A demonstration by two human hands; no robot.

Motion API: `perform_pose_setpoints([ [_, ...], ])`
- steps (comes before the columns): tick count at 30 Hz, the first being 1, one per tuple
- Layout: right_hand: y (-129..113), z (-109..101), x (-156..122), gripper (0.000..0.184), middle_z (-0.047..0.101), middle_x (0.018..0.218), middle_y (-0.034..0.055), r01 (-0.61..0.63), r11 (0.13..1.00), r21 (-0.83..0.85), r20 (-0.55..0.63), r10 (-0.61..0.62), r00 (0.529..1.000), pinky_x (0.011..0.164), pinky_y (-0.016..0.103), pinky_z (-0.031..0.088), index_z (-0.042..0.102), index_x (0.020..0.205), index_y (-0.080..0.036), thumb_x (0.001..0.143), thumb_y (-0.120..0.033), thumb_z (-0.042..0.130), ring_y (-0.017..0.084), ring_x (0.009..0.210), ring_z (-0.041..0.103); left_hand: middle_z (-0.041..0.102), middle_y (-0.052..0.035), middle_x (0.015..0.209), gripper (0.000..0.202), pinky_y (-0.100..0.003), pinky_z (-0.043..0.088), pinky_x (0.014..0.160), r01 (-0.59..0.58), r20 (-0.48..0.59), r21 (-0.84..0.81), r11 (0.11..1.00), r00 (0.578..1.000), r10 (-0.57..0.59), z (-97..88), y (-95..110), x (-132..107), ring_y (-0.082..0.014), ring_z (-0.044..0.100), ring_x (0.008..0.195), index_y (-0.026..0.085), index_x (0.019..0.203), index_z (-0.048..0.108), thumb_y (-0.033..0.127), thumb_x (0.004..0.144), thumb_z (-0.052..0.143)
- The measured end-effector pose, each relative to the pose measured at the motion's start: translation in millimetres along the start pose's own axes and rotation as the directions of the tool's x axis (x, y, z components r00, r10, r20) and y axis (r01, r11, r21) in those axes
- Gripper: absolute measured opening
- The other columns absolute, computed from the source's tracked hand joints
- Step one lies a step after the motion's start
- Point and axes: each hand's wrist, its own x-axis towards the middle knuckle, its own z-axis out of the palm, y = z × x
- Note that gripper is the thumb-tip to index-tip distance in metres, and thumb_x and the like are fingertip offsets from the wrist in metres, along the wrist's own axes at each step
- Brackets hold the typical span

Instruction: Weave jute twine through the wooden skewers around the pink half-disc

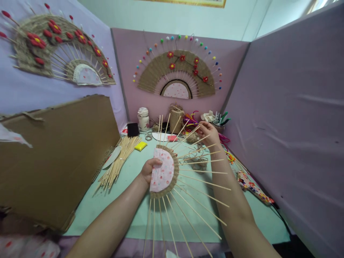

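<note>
My left hand (149, 169) grips the straight edge of a half-round fan base (163, 168), thumb on its front. The base is covered in white cloth with pink-red dots and rimmed by woven twine. Thin wooden sticks (204, 182) spread out from the rim like rays, upward, to the right and downward. Up at the right, my right hand (209, 133) is closed, its fingertips pinching the tip of one of these sticks. Loose twine (197, 161) lies on the table behind the sticks.
A bundle of sticks (120, 161) and a yellow packet (141, 146) lie at the left, beside a cardboard panel (59, 157). A white jar (143, 119) and a twine spool (176, 120) stand behind. A flower-patterned glue gun (254, 188) lies right. Finished fans (150, 73) hang on the partitions.
</note>
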Motion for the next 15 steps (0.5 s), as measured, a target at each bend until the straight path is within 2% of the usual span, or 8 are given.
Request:
perform_pose_setpoints([
  [3, 2, -16, 7, 0.036, 0.051, 0.061, -0.0060, 0.006, 1.000, 0.009, -0.076, -0.006, 0.997, 0.039, 0.017, 0.030, 0.054, 0.080, -0.020, 0.055, -0.033, 0.076, 0.004, 0.044, 0.039, 0.070, -0.0167, 0.094, 0.036, -0.040, 0.048, 0.081, 0.004, 0.018, -0.008, 1.000, 1.000, -0.003, 2.3, 1, -1, -0.0275, 0.066, 0.088, 0.002, 0.099, 0.065, 0.014, 0.070, 0.047],
  [5, 4, -31, 11, 0.037, 0.051, 0.059, -0.0064, 0.017, 1.000, 0.019, -0.168, -0.013, 0.986, 0.038, 0.017, 0.030, 0.053, 0.079, -0.020, 0.054, -0.033, 0.077, 0.004, 0.043, 0.039, 0.070, -0.0160, 0.094, 0.036, -0.039, 0.049, 0.080, -0.028, 0.017, -0.006, 1.000, 0.999, 0.028, 3.7, 2, -3, -0.0275, 0.066, 0.088, 0.003, 0.098, 0.065, 0.014, 0.069, 0.048],
  [8, 10, -53, 15, 0.035, 0.049, 0.056, -0.0075, 0.043, 0.999, 0.002, -0.335, -0.040, 0.941, 0.038, 0.017, 0.032, 0.051, 0.074, -0.020, 0.053, -0.032, 0.076, 0.004, 0.042, 0.040, 0.071, -0.0147, 0.089, 0.033, -0.038, 0.050, 0.077, -0.112, -0.011, 0.001, 0.994, 0.994, 0.112, 4.5, 4, -6, -0.0264, 0.067, 0.084, 0.005, 0.094, 0.066, 0.013, 0.067, 0.049],
  [10, 15, -65, 18, 0.032, 0.047, 0.053, -0.0080, 0.053, 0.996, -0.071, -0.402, -0.077, 0.912, 0.038, 0.018, 0.034, 0.049, 0.072, -0.020, 0.055, -0.032, 0.073, 0.005, 0.042, 0.040, 0.071, -0.0143, 0.088, 0.033, -0.038, 0.051, 0.075, -0.148, -0.035, 0.009, 0.989, 0.988, 0.148, 3.8, 5, -7, -0.0262, 0.068, 0.081, 0.005, 0.094, 0.066, 0.013, 0.067, 0.049],
  [13, 24, -71, 21, 0.026, 0.048, 0.051, -0.0070, 0.045, 0.977, -0.208, -0.422, -0.131, 0.897, 0.040, 0.021, 0.036, 0.050, 0.070, -0.020, 0.058, -0.031, 0.070, 0.008, 0.042, 0.042, 0.071, -0.0158, 0.089, 0.033, -0.040, 0.051, 0.076, -0.120, -0.047, 0.027, 0.992, 0.992, 0.121, 2.1, 5, -8, -0.0279, 0.067, 0.083, 0.004, 0.093, 0.067, 0.015, 0.067, 0.049],
  [15, 29, -66, 22, 0.024, 0.052, 0.054, -0.0044, 0.030, 0.940, -0.339, -0.355, -0.157, 0.922, 0.045, 0.022, 0.039, 0.054, 0.068, -0.018, 0.055, -0.027, 0.072, 0.010, 0.047, 0.047, 0.071, -0.0159, 0.089, 0.032, -0.040, 0.051, 0.076, -0.098, -0.042, 0.030, 0.995, 0.994, 0.099, 2.0, 5, -7, -0.0279, 0.067, 0.084, 0.004, 0.091, 0.067, 0.016, 0.067, 0.050],
])
